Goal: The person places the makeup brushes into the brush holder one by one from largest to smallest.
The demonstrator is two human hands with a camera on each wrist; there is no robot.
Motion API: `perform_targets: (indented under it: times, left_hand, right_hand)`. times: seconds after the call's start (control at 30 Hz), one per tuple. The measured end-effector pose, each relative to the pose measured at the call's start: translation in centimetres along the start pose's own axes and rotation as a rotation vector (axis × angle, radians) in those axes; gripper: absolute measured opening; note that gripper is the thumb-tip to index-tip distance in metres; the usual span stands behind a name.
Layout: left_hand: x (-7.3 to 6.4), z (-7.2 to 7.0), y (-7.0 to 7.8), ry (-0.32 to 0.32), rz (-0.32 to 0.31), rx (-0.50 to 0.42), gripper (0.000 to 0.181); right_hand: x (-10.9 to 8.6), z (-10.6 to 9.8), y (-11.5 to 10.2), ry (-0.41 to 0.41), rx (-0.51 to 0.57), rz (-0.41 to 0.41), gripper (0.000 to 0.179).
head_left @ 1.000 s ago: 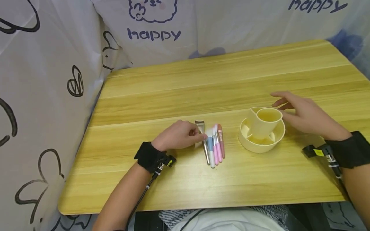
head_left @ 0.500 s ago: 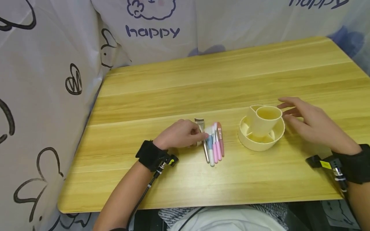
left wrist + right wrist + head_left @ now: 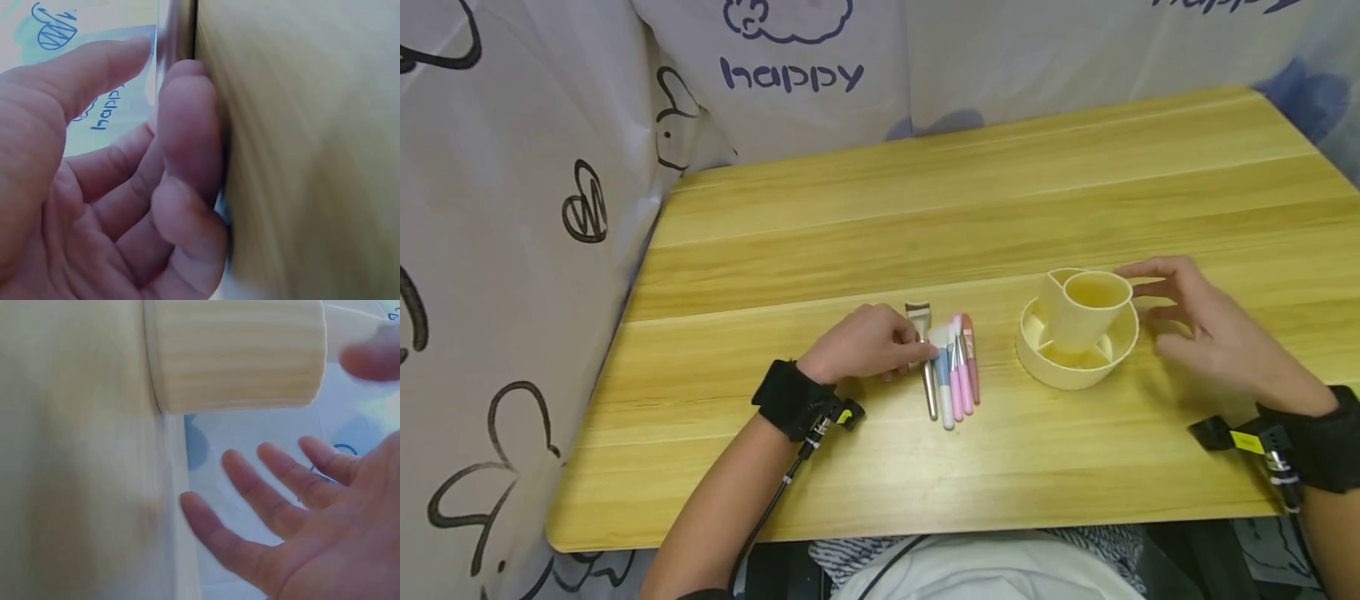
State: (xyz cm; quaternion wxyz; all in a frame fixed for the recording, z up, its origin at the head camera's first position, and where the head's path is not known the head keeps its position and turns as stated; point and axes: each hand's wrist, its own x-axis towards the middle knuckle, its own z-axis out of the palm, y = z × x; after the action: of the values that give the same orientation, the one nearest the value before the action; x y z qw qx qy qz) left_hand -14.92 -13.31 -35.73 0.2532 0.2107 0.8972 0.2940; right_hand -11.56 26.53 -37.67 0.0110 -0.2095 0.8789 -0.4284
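Creased pale sheeting (image 3: pixel 1037 58) rises behind and left of a yellow wood-grain counter (image 3: pixel 865 229), bearing dark outline drawings (image 3: pixel 584 202), "happy" lettering (image 3: pixel 792 77) and blue patches (image 3: pixel 1307 96). Soft light gleams on the near wood.

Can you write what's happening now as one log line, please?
left hand: at silver brush, grip unclear | right hand: beside cream holder, not gripping it | other brushes: side by side on table | holder: upright

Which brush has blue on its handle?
The blue-and-white brush, lying between the silvery brush and the pink brushes; no other visible handle shows blue.
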Motion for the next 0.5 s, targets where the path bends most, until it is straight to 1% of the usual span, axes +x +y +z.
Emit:
perform_targets:
  times: [0.13,0.23,0.33,0.5]
  left_hand:
    - [0.1,0.0,0.1,-0.001,-0.032,-0.022,0.047]
    - [0.2,0.1,0.0,0.005,-0.050,-0.037,0.051]
    - [0.3,0.2,0.0,0.015,-0.058,-0.044,0.051]
    - [0.5,0.2,0.0,0.019,-0.067,-0.028,0.050]
  right_hand:
    - [0.3,0.3,-0.5,-0.070,-0.017,0.095,0.112]
    - [0.6,0.5,-0.9,-0.094,-0.013,0.140,0.130]
    - [0.8,0.8,-1.1,-0.093,-0.002,0.143,0.140]
    - [1.0,1.3,-1.1,-0.073,0.013,0.101,0.152]
